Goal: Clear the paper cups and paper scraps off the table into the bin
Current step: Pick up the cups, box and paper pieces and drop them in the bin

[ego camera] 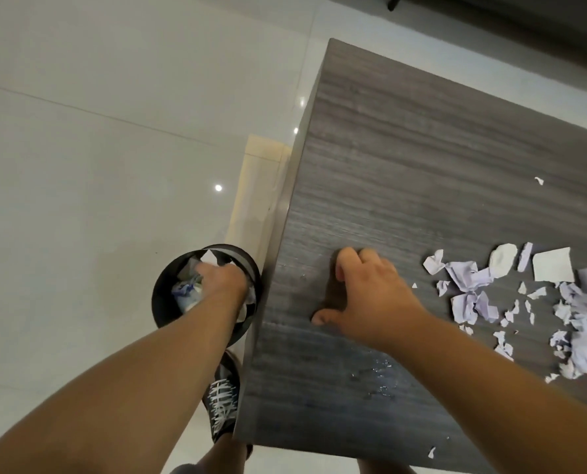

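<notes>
A pale tiled floor (97, 148) surrounded a grey wood-grain table (422, 148) in the head view, the only one, with a round black bin (247, 265) standing upright on the floor just beside the table's left edge, its mouth facing up.

The left hand (222, 277) was down at the bin's mouth, above crumpled paper already inside; whether it held anything or had let go could not be told from this angle. The right hand (367, 289) rested on the table with fingers curled under and thumb spread, and seemed to hold nothing.

The job looked partly done. Some paper lay in the bin, and the near-left part of the table carried only a small wet patch (377, 374). A loose spread of pale scraps (470, 278) remained on the table's right side, running roughly from the middle toward the near edge, with a stray bit (431, 452) at the near edge. A flattened white piece (503, 256) among them may have been a cup. A dark shoe (222, 398) showed below the bin.
</notes>
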Demonstrator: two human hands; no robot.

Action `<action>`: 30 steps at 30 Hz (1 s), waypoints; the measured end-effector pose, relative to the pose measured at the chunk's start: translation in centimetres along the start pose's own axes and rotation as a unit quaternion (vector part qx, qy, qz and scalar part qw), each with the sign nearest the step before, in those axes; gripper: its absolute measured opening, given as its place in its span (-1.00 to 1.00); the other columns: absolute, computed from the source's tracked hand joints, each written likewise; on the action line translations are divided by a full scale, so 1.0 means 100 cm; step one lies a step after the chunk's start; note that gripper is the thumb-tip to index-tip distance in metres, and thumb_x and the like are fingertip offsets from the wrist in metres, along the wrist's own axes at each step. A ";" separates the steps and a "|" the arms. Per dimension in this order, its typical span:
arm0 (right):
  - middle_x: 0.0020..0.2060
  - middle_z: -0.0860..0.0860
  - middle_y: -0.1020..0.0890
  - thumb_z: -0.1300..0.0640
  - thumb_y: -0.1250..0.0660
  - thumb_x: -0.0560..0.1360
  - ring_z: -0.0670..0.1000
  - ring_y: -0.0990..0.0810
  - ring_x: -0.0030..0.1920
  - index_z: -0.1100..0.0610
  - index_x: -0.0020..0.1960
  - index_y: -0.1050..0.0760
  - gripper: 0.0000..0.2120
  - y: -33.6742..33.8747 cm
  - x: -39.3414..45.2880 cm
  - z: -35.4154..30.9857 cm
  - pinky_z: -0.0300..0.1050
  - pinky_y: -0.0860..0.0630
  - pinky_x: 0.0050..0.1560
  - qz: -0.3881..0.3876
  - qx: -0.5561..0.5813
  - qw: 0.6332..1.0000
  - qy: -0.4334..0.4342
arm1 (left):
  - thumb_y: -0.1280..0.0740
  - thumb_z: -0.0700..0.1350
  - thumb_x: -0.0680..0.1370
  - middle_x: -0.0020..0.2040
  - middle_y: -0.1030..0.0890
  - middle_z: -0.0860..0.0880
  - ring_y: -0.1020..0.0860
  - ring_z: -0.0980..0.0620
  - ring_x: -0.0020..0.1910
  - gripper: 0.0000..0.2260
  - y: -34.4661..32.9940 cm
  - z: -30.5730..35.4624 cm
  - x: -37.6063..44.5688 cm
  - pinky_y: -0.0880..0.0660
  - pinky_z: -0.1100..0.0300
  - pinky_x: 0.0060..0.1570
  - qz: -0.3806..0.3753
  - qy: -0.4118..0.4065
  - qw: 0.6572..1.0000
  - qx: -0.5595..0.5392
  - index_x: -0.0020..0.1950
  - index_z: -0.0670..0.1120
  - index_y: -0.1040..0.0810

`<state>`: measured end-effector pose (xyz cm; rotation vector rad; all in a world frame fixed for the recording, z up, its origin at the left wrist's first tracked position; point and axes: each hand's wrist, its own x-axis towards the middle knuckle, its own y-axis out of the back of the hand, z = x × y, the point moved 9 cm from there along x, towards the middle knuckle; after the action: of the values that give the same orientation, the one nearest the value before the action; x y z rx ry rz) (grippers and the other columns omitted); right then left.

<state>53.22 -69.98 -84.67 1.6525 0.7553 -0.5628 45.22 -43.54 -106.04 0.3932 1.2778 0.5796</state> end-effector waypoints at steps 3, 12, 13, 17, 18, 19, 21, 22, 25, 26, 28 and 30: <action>0.11 -0.03 -0.40 -0.38 -0.62 0.27 0.04 -0.35 0.13 -0.09 0.10 -0.25 -0.28 -0.003 0.003 0.000 -0.04 -0.40 0.20 0.009 0.004 1.000 0.010 | -0.27 -0.16 0.67 0.42 -0.50 -0.34 -0.55 -0.38 0.33 -0.47 -0.008 0.006 0.009 -0.51 -0.10 0.23 0.000 -0.043 0.998 0.049 0.63 -0.19 -0.22; 0.15 0.02 -0.45 -0.35 -0.64 0.28 0.12 -0.43 0.23 -0.03 0.16 -0.31 -0.27 0.003 0.000 -0.005 0.03 -0.45 0.31 -0.009 -0.003 1.000 -0.001 | -0.33 -0.15 0.64 0.59 -0.39 -0.27 -0.48 -0.33 0.48 -0.29 -0.005 0.025 -0.020 -0.48 -0.19 0.46 -0.111 0.049 0.992 -0.039 0.73 -0.10 -0.08; 0.16 0.02 -0.45 -0.34 -0.64 0.28 0.12 -0.44 0.24 -0.01 0.18 -0.32 -0.26 0.004 0.000 -0.006 0.03 -0.46 0.32 -0.010 -0.002 1.000 -0.002 | -0.34 -0.17 0.63 0.56 -0.43 -0.28 -0.51 -0.33 0.46 -0.34 0.003 0.023 -0.023 -0.51 -0.19 0.43 -0.115 0.049 0.992 -0.026 0.70 -0.16 -0.16; 0.18 0.02 -0.45 -0.32 -0.64 0.30 0.13 -0.44 0.27 0.00 0.23 -0.34 -0.25 0.003 -0.002 -0.007 0.05 -0.48 0.33 -0.025 0.009 1.000 -0.010 | -0.35 -0.12 0.64 0.40 -0.59 -0.23 -0.57 -0.28 0.34 -0.49 0.040 0.006 -0.053 -0.49 -0.05 0.39 -0.117 0.036 0.992 0.003 0.60 -0.11 -0.39; 0.17 0.02 -0.45 -0.32 -0.64 0.30 0.13 -0.44 0.27 0.00 0.22 -0.34 -0.26 0.003 -0.002 -0.006 0.05 -0.48 0.33 -0.028 0.014 0.999 -0.009 | -0.35 -0.13 0.63 0.32 -0.63 -0.21 -0.59 -0.27 0.25 -0.51 0.052 0.003 -0.061 -0.50 0.00 0.26 -0.101 0.015 0.995 0.019 0.57 -0.09 -0.43; 0.17 0.02 -0.46 -0.32 -0.64 0.30 0.14 -0.45 0.26 0.00 0.21 -0.34 -0.27 0.005 -0.004 -0.005 0.05 -0.48 0.32 -0.024 0.020 1.000 -0.004 | -0.36 -0.14 0.62 0.25 -0.64 -0.19 -0.60 -0.26 0.18 -0.52 0.065 0.001 -0.068 -0.49 0.00 0.18 -0.074 -0.006 0.997 0.031 0.55 -0.07 -0.47; 0.17 0.05 -0.47 -0.34 -0.63 0.30 0.16 -0.47 0.25 0.01 0.21 -0.36 -0.27 0.007 -0.006 -0.005 0.06 -0.47 0.31 -0.011 0.023 1.000 0.013 | -0.36 -0.10 0.60 0.25 -0.66 -0.20 -0.61 -0.28 0.19 -0.57 0.091 -0.002 -0.088 -0.54 -0.05 0.24 -0.022 -0.042 0.998 0.050 0.48 -0.08 -0.54; 0.19 0.10 -0.50 -0.35 -0.60 0.32 0.19 -0.48 0.27 0.04 0.24 -0.38 -0.27 0.009 -0.009 -0.005 0.08 -0.46 0.33 -0.001 0.022 1.000 0.021 | -0.36 -0.05 0.59 0.26 -0.68 -0.23 -0.63 -0.29 0.21 -0.62 0.100 -0.003 -0.101 -0.56 -0.10 0.27 0.001 -0.067 0.996 0.061 0.39 -0.10 -0.59; 0.23 0.21 -0.63 -0.27 -0.45 0.52 0.25 -0.56 0.31 0.13 0.24 -0.56 -0.47 0.017 -0.017 0.007 0.04 -0.46 0.38 0.006 0.117 0.993 0.018 | -0.26 0.09 0.46 0.12 -0.73 -0.23 -0.67 -0.31 0.12 -0.69 0.104 -0.002 -0.161 -0.56 -0.15 0.18 0.044 -0.154 0.982 0.101 0.11 0.01 -0.61; 0.18 0.19 -0.69 -0.20 -0.41 0.58 0.22 -0.61 0.28 0.13 0.15 -0.62 -0.60 0.016 -0.019 0.011 0.01 -0.50 0.35 -0.004 0.200 0.980 0.005 | -0.23 0.11 0.45 0.08 -0.73 -0.18 -0.67 -0.29 0.08 -0.72 0.104 -0.003 -0.181 -0.57 -0.18 0.16 0.054 -0.173 0.976 0.123 0.08 0.07 -0.59; 0.04 0.13 -0.74 -0.06 -0.34 0.63 0.20 -0.67 0.19 0.11 -0.04 -0.61 -0.75 0.014 -0.033 0.044 -0.05 -0.54 0.24 -0.011 0.333 0.942 -0.035 | -0.27 0.12 0.47 0.04 -0.72 -0.07 -0.68 -0.26 0.03 -0.78 0.079 -0.002 -0.227 -0.62 -0.23 0.17 0.044 -0.209 0.962 0.172 0.09 0.19 -0.57; -0.04 0.09 -0.71 -0.03 -0.30 0.62 0.18 -0.67 0.13 0.09 -0.12 -0.55 -0.77 0.016 -0.059 0.085 -0.11 -0.50 0.15 0.014 0.377 0.924 -0.056 | -0.38 -0.01 0.54 0.00 -0.67 -0.04 -0.67 -0.28 0.05 -0.87 0.038 0.007 -0.285 -0.59 -0.21 0.17 0.009 -0.239 0.945 0.225 0.04 0.21 -0.58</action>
<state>50.70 -79.53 -81.17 2.3024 0.4425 -1.0018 40.07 -57.75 -81.52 0.8717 0.9253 0.1772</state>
